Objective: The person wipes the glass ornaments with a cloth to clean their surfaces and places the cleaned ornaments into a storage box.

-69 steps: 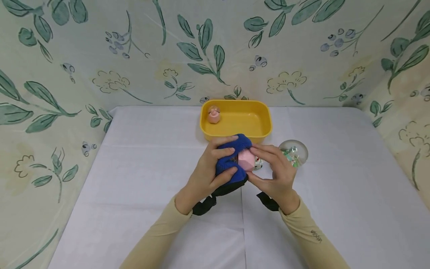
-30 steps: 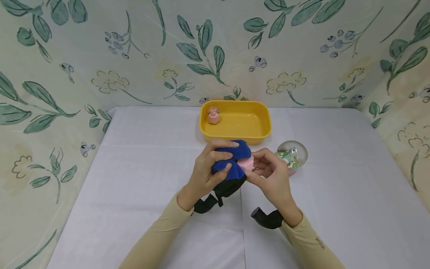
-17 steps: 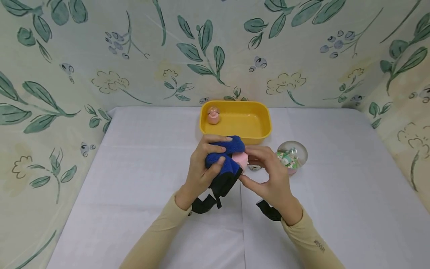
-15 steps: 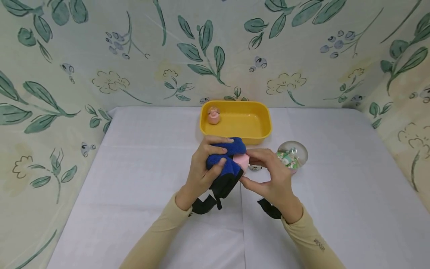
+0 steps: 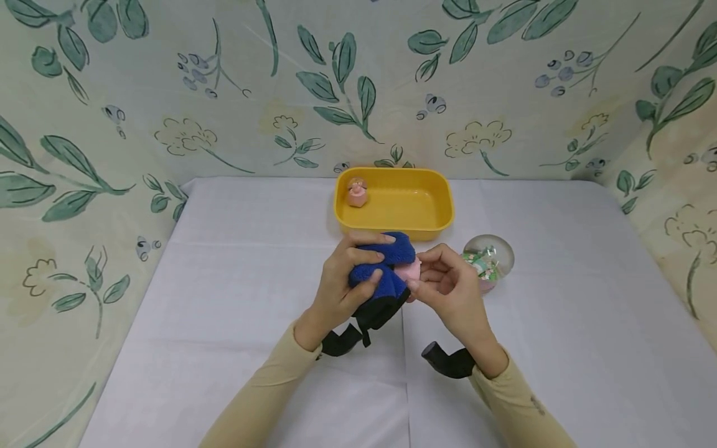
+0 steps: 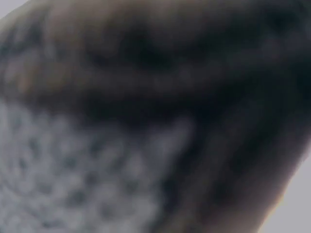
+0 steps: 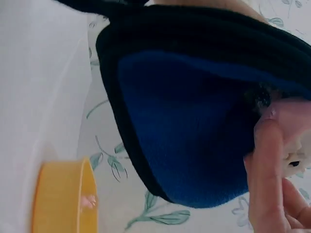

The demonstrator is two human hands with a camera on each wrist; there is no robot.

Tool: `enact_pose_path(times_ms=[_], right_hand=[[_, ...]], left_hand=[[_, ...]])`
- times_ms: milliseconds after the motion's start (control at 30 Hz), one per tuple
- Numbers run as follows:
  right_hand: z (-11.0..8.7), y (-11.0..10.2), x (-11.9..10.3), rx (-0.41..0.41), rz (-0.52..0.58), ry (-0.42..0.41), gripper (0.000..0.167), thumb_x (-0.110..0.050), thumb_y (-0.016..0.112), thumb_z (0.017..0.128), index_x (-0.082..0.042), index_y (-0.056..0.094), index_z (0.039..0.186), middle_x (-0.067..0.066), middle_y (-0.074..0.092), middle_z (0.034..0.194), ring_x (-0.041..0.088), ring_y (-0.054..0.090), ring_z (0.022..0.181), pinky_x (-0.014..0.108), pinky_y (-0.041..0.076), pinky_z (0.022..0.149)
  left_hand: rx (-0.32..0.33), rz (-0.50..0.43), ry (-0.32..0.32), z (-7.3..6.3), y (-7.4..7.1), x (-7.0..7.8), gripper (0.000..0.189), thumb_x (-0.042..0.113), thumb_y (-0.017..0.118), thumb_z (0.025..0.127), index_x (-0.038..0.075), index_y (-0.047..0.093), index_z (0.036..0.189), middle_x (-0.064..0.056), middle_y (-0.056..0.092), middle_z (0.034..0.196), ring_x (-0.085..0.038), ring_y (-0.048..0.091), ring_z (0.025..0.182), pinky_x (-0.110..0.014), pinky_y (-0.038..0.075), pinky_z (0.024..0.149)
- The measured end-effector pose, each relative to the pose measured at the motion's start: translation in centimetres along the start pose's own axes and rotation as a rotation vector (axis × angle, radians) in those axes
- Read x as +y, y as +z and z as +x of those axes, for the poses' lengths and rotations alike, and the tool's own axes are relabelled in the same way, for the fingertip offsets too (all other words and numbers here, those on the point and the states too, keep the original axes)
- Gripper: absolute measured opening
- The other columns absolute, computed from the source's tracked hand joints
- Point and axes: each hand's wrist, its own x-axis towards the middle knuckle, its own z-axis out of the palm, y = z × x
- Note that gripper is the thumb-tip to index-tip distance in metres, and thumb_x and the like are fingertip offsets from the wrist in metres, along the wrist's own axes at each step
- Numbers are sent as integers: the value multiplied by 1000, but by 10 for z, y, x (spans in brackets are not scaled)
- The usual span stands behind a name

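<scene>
In the head view my left hand (image 5: 338, 280) grips a folded blue cloth (image 5: 399, 250) with black edging, wrapped around a pink-based object. Its pink base (image 5: 409, 270) pokes out of the cloth's right side. Fingertips of my right hand (image 5: 456, 286) pinch that base. The right wrist view shows the hanging blue cloth (image 7: 194, 141), the pink base (image 7: 294, 116) and a cream face with a black eye (image 7: 296, 158) beside my fingers. Most of the object is hidden inside the cloth. The left wrist view is a dark blur.
A yellow tray (image 5: 394, 233) stands behind my hands, with a small pink snow globe (image 5: 357, 194) at its left end. Right of my right hand, a larger snow globe (image 5: 488, 256) with green contents lies on the white tablecloth (image 5: 241, 274). A patterned curtain closes the back.
Over the last half second, both hands and the cloth have shifted slightly right and toward me. My right fingers have curled in closer on the pink base. The tray and snow globes stay put.
</scene>
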Motion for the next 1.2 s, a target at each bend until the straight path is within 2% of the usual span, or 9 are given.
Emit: enact_pose_path(times_ms=[100,233,400,567,733,867,1000,1067,1200], right_hand=[[1,-1,-2,-22,-190,-93,42,-18,68,90,11,52,115,13,64,103,15,65,80,25,55,68],[4,-2,-2,-71,-392,-289,59,-36,65,90,9,48,125,18,56,119,19,61,95,24,52,81],[6,-4,1,-69,-508,-468,57,-35,67,89,11,52,120,22,58,116,23,61,96,22,50,84],[7,-5,4,-27,-544,-520,57,-38,69,87,11,56,114,20,63,108,23,65,84,21,51,80],[5,-4,6,6,-515,-477,58,-40,69,86,11,58,109,18,65,99,21,65,76,20,53,74],[2,-1,6,25,-338,-288,55,-37,73,83,12,58,104,11,68,93,14,66,72,21,54,66],[0,0,3,36,-159,-110,38,-12,78,80,12,58,102,6,68,90,11,66,70,23,55,64],[0,0,1,22,-162,-91,34,-5,76,81,10,59,106,9,67,92,13,66,73,23,55,66],[2,-1,-1,-23,-317,-164,49,-25,71,88,7,54,121,16,63,110,17,65,84,23,54,74]], left_hand=[[30,8,-31,1,0,1,27,32,44,102,5,47,102,-23,55,111,-35,55,104,-43,47,92],[58,-1,-79,1,-1,2,29,35,45,102,5,48,101,-24,55,111,-36,55,104,-43,47,92],[73,-26,-107,1,-2,2,31,36,45,101,5,48,101,-24,54,111,-36,55,105,-43,47,93],[62,-46,-112,1,-2,2,30,35,44,101,5,48,101,-24,54,111,-36,55,104,-44,47,93],[36,-39,-104,2,-2,2,30,35,44,101,5,47,101,-24,54,110,-36,56,104,-44,47,92],[11,-34,-68,3,-2,2,27,32,44,102,5,47,102,-24,54,111,-36,55,104,-44,47,93],[2,-29,-48,3,-1,1,26,31,44,102,5,47,102,-24,54,111,-37,54,105,-44,46,94],[10,-18,-54,3,0,1,27,32,44,102,5,47,102,-24,55,111,-36,55,105,-43,47,93],[33,5,-72,2,-1,-1,29,34,44,102,5,48,101,-23,55,110,-35,56,103,-42,48,92]])
